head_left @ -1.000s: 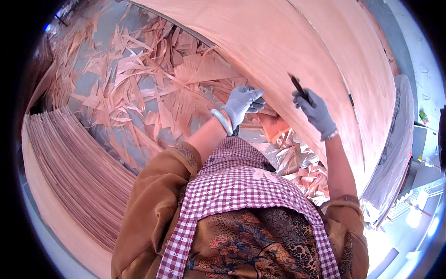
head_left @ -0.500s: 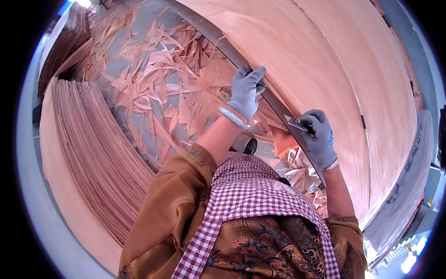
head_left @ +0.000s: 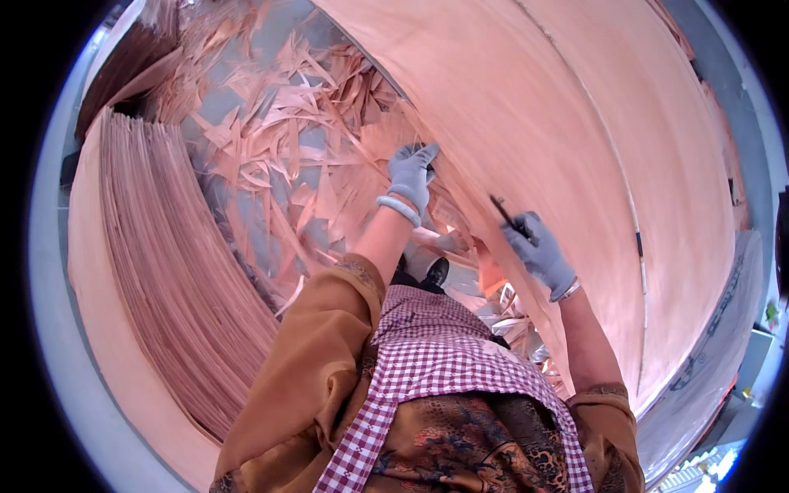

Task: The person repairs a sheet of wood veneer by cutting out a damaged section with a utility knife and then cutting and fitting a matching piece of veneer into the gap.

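A wide, thin sheet of pinkish wood veneer [head_left: 526, 131] lies over the work surface on the right, its near-left edge running past both hands. My left hand [head_left: 411, 177], in a grey glove, is closed at that edge and appears to pinch it; the fingertips are partly hidden. Farther right and nearer to me, my right hand [head_left: 538, 253], also gloved, grips a knife [head_left: 501, 210] with a dark handle. Its tip points forward and left, over the sheet near the edge. Whether the knife touches the veneer I cannot tell.
Torn veneer strips [head_left: 283, 148] litter the grey floor at the left. A tall stack of veneer sheets [head_left: 177, 271] stands at the near left, another dark stack [head_left: 136, 66] behind it. A thin pale cord-like line [head_left: 612, 144] crosses the sheet. Plastic wrapping [head_left: 699, 353] covers the right side.
The veneer's edge has shifted left and now covers most of the dark table edge. My left hand has moved left and nearer; my right hand has moved left, and the knife has turned forward.
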The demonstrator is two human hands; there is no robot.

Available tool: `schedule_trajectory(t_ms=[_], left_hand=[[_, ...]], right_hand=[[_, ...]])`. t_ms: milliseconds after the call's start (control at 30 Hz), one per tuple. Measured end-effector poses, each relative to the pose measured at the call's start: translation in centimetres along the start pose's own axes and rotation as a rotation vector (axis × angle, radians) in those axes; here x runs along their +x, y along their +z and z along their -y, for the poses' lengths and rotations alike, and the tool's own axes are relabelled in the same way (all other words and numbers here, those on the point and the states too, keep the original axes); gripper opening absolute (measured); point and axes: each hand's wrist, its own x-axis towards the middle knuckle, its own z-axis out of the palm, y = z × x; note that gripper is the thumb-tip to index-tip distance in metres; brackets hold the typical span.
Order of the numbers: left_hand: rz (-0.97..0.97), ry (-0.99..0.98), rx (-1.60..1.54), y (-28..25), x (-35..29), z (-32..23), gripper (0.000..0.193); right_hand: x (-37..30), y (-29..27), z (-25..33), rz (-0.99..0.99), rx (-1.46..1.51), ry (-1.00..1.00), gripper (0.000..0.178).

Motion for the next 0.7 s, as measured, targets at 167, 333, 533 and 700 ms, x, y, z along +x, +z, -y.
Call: schedule_trajectory(t_ms=[167, 333, 533, 700], left_hand=[[0.098, -0.048, -0.031, -0.3, 0.0, -0.5, 0.013], [0.123, -0.061, -0.014, -0.8, 0.4, -0.7, 0.013], [0.169, -0.073, -0.036, -0.9, 0.3, -0.9, 0.015], [0.178, -0.155, -0.125, -0.9, 0.4, -1.3, 0.012]], right_hand=[[6.4, 0.1, 4.8, 0.156, -0.072, 0.307, 0.027], [14.3, 2.7, 8.1, 0.207, -0.592, 0.247, 0.035], [17.7, 4.0, 8.6, 0.241, -0.738, 0.288, 0.034], [17.2, 5.2, 8.6, 0.185, -0.897, 0.192, 0.031]])
